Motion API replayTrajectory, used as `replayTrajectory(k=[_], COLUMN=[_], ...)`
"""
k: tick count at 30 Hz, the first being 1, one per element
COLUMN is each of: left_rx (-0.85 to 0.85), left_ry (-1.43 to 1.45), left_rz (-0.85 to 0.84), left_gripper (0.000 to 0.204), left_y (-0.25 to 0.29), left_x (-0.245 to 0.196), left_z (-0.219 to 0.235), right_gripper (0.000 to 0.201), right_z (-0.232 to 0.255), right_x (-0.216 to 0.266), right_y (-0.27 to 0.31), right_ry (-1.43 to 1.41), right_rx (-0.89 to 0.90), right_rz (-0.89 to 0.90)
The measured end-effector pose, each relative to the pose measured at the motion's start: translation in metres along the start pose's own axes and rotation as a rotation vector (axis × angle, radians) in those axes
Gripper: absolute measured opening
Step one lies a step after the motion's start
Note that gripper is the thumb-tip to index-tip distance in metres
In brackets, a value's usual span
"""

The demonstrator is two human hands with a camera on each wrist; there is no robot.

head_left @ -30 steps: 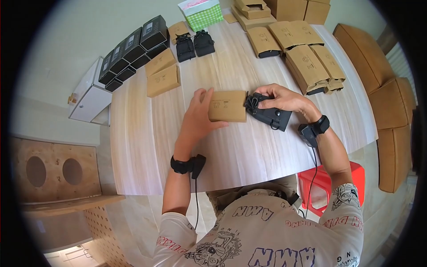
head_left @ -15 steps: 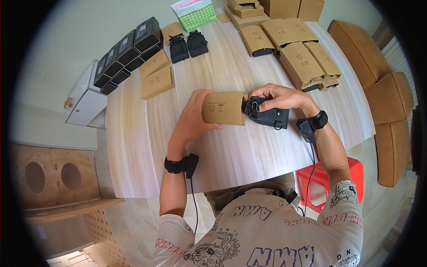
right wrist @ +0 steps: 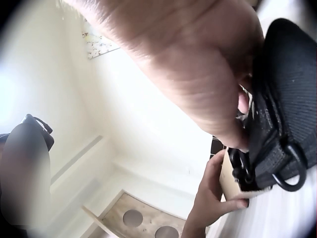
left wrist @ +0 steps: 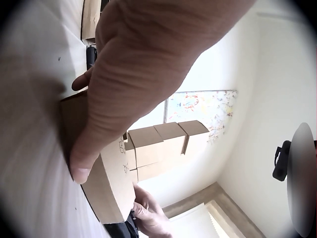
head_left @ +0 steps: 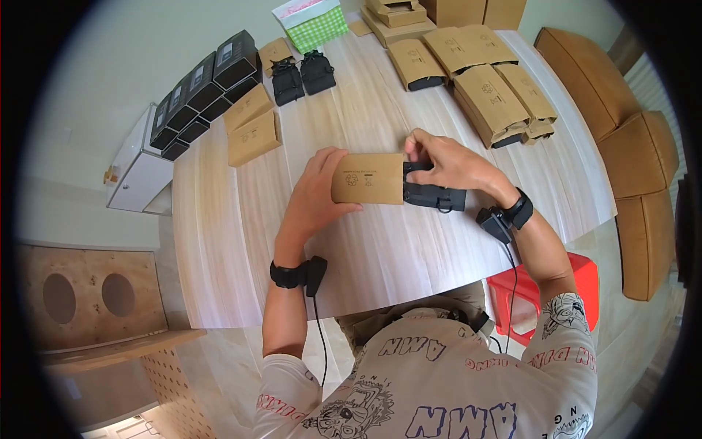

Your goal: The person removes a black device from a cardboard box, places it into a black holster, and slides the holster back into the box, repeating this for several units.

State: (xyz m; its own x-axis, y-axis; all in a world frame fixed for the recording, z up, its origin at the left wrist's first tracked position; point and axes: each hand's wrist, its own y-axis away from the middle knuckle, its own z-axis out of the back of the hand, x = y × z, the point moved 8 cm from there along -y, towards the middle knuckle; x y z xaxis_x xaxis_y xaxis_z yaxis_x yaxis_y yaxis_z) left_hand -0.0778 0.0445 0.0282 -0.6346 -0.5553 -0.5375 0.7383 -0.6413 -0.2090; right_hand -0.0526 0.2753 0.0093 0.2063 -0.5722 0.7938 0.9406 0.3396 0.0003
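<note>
As I look down, my left hand (head_left: 314,190) grips the cardboard sleeve (head_left: 368,178) from nine o'clock, thumb and fingers clamped on opposite edges; at its three-o'clock open end lies the black pouch (head_left: 442,197), held by my right hand (head_left: 455,165), fingers curled, thumb against the fabric.

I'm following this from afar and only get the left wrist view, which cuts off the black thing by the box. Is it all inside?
Observer: No. In the head view, much of the black pouch lies outside the brown box.

Operator: Does anything stick out from the pouch?

Observer: Yes, the right wrist view shows a black ring on it.

Operator: Anything green across the table?

Observer: Yes, a green-checked bag stands at the far side in the head view.
</note>
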Motion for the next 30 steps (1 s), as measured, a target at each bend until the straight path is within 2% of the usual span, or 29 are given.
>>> replayTrajectory(k=[2, 4, 6, 8, 11, 14, 19, 24, 25, 26, 28, 29, 30], left_rx=[0.006, 0.008, 0.016, 0.023, 0.045, 0.013, 0.040, 0.035, 0.032, 0.030, 0.020, 0.015, 0.002], left_ry=[-0.013, -0.009, 0.000, 0.008, 0.028, 0.039, 0.043, 0.052, 0.036, 0.037, 0.020, 0.020, 0.013], left_rz=[-0.001, 0.003, -0.006, -0.011, -0.025, 0.041, 0.018, 0.014, 0.021, 0.022, 0.020, 0.021, 0.026], left_gripper=[0.099, 0.099, 0.098, 0.098, 0.095, 0.093, 0.093, 0.094, 0.094, 0.094, 0.093, 0.093, 0.092], left_y=[0.001, 0.000, 0.000, 0.001, 0.000, 0.001, 0.000, 0.001, 0.001, 0.002, 0.002, 0.002, 0.002], left_x=[0.000, -0.001, -0.002, -0.002, -0.003, 0.005, 0.004, 0.004, 0.005, 0.006, 0.008, 0.008, 0.008], left_z=[-0.001, -0.001, -0.001, -0.002, -0.004, 0.001, -0.001, -0.003, -0.003, -0.003, -0.003, -0.002, -0.001], right_gripper=[0.047, 0.050, 0.046, 0.041, 0.036, 0.034, 0.030, 0.031, 0.032, 0.032, 0.036, 0.042, 0.042], right_z=[0.007, 0.004, 0.004, 0.000, -0.007, -0.003, -0.001, -0.012, -0.006, -0.001, 0.025, 0.035, 0.042], right_x=[-0.011, -0.024, -0.031, -0.029, -0.023, -0.031, -0.035, -0.025, -0.022, -0.020, -0.024, -0.033, -0.025], right_y=[-0.001, 0.000, -0.001, -0.004, -0.011, -0.017, -0.017, -0.020, -0.019, -0.017, -0.008, -0.005, -0.003], right_ry=[0.049, -0.148, -0.152, -0.275, -0.357, -0.373, -0.426, -0.455, -0.367, -0.366, -0.116, 0.057, 0.060], right_rx=[0.040, 0.199, 0.219, 0.246, 0.163, 0.107, 0.153, 0.046, -0.034, -0.032, -0.185, -0.187, -0.185], right_rz=[-0.050, -0.056, -0.035, -0.011, 0.021, 0.039, -0.025, 0.046, 0.077, 0.077, 0.013, -0.007, -0.004])
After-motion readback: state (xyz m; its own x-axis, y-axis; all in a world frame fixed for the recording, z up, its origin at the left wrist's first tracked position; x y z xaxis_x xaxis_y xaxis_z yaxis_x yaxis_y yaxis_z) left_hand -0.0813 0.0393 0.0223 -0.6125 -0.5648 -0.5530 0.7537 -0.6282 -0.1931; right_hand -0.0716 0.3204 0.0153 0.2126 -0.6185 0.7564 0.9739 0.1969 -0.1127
